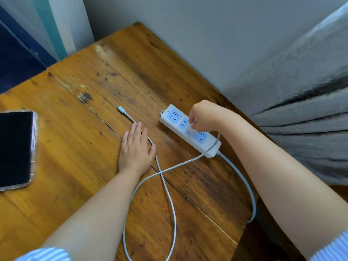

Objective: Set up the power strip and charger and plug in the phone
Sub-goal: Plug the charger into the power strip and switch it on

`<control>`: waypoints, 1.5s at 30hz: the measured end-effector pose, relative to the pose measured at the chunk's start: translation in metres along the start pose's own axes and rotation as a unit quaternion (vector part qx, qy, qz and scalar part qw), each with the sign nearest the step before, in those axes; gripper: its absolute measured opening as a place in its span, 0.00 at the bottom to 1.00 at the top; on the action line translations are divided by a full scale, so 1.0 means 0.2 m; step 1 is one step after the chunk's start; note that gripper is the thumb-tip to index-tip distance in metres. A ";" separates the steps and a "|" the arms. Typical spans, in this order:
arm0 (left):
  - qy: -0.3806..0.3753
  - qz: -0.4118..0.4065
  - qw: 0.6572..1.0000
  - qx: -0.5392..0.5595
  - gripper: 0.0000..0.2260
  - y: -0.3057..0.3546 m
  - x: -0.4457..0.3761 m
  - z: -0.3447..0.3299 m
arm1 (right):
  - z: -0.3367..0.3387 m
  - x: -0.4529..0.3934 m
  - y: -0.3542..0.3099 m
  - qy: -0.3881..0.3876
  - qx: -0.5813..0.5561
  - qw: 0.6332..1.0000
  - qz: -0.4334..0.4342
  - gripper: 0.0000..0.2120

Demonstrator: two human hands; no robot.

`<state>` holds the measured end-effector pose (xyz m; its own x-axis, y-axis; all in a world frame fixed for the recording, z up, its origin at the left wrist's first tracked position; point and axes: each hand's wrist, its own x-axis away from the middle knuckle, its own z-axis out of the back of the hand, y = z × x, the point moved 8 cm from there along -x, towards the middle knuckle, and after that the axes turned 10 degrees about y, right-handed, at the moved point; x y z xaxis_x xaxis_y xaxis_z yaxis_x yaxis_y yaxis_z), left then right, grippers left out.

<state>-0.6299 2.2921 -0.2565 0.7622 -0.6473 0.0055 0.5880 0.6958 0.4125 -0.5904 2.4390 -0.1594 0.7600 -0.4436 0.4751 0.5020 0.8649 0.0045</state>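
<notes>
A white power strip (175,117) with blue sockets lies on the wooden table (84,76) near the wall. My right hand (204,114) is over its middle, fingers pinched on the white plug end of the charging cable, right at the strip's face. The white charging cable (169,185) loops across the table, and its free connector (120,108) lies left of the strip. My left hand (135,149) rests flat on the table, palm down, partly on the cable. A black-screened phone (16,147) in a clear case lies at the far left.
The strip's thick white power cord (246,185) runs off the table's right edge. A grey curtain (301,110) hangs at the right, next to a grey wall. Dark blue furniture stands beyond the table's far left corner.
</notes>
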 end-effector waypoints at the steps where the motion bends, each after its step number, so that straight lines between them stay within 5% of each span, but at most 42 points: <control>1: -0.001 0.001 1.000 -0.003 0.26 0.00 0.00 0.00 | 0.00 -0.01 -0.01 -0.002 0.006 1.000 0.005 0.12; 10: -0.008 0.009 1.000 -0.002 0.26 0.00 0.00 0.01 | -0.06 -0.01 -0.03 0.007 0.023 1.000 0.020 0.13; 20: 0.001 0.004 1.000 -0.002 0.26 0.00 -0.01 0.01 | -0.03 0.01 0.13 0.040 -0.175 0.984 -0.010 0.15; 45: 0.024 0.000 0.999 0.026 0.23 0.00 0.00 0.04 | -0.08 -0.02 0.03 -0.014 -0.092 0.996 0.004 0.14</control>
<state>-0.6318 2.2900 -0.2493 0.7755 -0.6303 -0.0369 0.5731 0.6782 0.4600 -0.5838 2.4416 -0.1752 0.7536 -0.4285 0.4984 0.5656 0.8090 -0.1596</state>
